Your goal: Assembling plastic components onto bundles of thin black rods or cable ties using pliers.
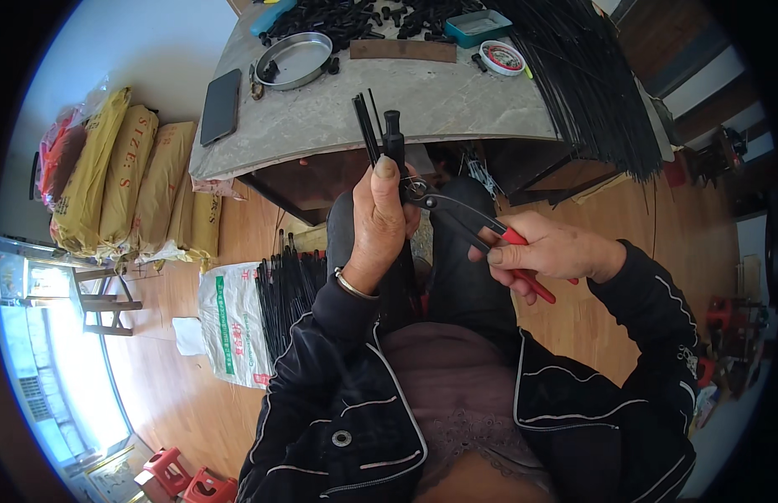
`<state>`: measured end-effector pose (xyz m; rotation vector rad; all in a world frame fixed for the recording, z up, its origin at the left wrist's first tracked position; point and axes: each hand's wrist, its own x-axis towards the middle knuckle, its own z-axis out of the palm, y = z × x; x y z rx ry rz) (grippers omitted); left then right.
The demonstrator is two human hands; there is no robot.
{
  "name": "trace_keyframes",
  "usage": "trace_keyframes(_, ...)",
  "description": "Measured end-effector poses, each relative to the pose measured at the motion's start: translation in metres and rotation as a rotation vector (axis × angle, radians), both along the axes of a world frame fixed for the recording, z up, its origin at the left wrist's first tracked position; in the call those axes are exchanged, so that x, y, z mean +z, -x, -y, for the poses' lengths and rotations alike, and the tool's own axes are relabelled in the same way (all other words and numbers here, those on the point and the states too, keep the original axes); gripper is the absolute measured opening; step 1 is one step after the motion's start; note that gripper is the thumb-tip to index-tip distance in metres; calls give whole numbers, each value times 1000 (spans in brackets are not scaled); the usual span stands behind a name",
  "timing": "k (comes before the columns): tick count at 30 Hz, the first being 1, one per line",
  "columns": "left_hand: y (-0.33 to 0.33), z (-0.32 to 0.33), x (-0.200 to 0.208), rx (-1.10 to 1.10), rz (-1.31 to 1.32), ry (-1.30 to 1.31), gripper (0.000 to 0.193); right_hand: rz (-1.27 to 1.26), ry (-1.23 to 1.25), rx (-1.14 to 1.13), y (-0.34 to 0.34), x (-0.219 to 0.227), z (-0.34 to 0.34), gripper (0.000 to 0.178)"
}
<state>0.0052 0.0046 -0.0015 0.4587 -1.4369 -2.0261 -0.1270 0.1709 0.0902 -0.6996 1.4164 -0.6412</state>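
Observation:
My left hand is closed round several thin black rods and a thicker black tubular fitting with a flared top. They stand roughly upright, their tops showing above my thumb. In my right hand are red-handled pliers, my fingers wrapped round the handles. The head of the pliers is right beside my left fingers, against the black fitting, with a thin loop of wire near the jaws. Whether the jaws grip anything is hard to make out.
Ahead stands a grey table with black plastic fittings, a round metal tray, a phone, a teal tray and a large bundle of black rods. Yellow sacks and more rods lie left.

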Motion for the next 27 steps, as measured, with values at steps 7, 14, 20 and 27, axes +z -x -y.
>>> trace_keyframes(7,-1,-2,4,32,68,10,62,244,-34,-168,-23,-16,-6,30)
trace_keyframes(14,3,-2,-1,7,29,-37,61,68,38,-77,-7,-6,-2,31)
trace_keyframes(20,2,-5,2,3,39,-15,62,-81,-57,67,8,17,5,29)
trace_keyframes(27,4,-10,4,-3,55,7,61,74,-24,-88,-8,-8,-9,28)
